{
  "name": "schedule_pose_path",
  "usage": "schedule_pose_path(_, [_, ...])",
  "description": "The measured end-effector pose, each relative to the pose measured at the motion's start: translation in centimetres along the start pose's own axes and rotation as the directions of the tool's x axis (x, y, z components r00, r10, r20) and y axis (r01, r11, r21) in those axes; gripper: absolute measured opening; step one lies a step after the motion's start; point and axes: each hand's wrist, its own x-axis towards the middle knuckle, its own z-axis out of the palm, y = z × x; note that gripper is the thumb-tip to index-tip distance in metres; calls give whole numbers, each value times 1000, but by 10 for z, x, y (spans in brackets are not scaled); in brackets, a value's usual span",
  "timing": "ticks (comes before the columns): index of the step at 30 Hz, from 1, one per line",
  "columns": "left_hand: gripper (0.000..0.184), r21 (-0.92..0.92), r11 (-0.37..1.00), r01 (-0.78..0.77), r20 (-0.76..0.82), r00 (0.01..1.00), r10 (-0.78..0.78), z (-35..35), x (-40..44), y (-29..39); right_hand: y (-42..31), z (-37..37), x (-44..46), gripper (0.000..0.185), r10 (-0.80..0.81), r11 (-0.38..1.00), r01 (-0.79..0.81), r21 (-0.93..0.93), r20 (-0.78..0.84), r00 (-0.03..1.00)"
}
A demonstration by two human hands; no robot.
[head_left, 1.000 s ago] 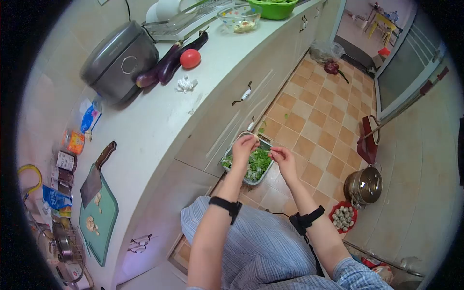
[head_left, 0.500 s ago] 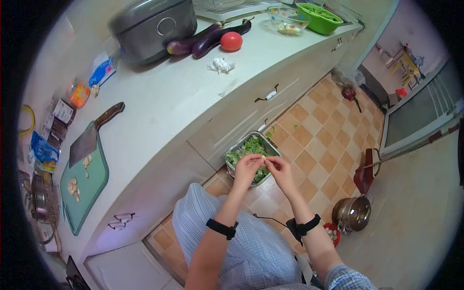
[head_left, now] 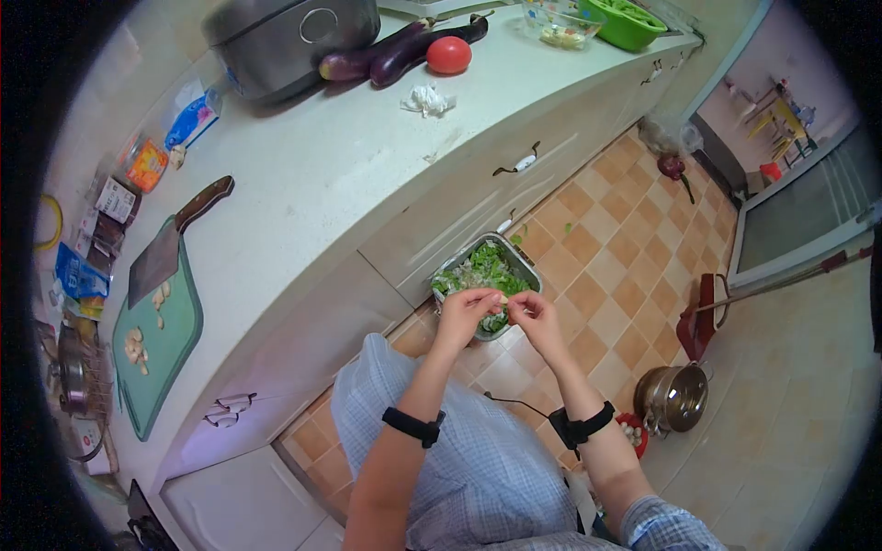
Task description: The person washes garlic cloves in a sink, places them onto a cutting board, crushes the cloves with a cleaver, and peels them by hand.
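Observation:
My left hand is closed in a pinch on a small pale garlic clove. My right hand meets it from the other side, fingertips pinched at the clove; the fingers partly hide it. Directly beneath both hands, a grey bin on the floor holds leafy green scraps. On the counter to the left, several peeled garlic cloves lie on a green cutting board, with a cleaver resting across its upper end.
Two eggplants, a tomato and crumpled tissue lie on the counter by a dark cooker. Farther along stand a glass bowl and green basket. A lidded pot and red bowl occupy the floor at right.
My fingertips have drawn slightly apart around the garlic clove, the right hand shifting a little to the right. The camera view has tilted a bit, moving the counter items upward.

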Motion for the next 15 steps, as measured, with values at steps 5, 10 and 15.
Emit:
schedule_pose_path(5, [22, -37, 999, 35, -5, 999, -35, -1, 1, -5, -2, -4, 0, 12, 50, 997, -54, 55, 84, 995])
schedule_pose_path(10, [24, -115, 983, 141, 21, 990, -139, -1, -1, -5, -6, -6, -1, 9, 85, 988, -96, 121, 93, 992])
schedule_pose_path(15, [24, -372, 889, 267, 89, 963, -253, 1, -6, -10, -5, -6, -1, 9, 71, 982, -92, 166, 128, 989])
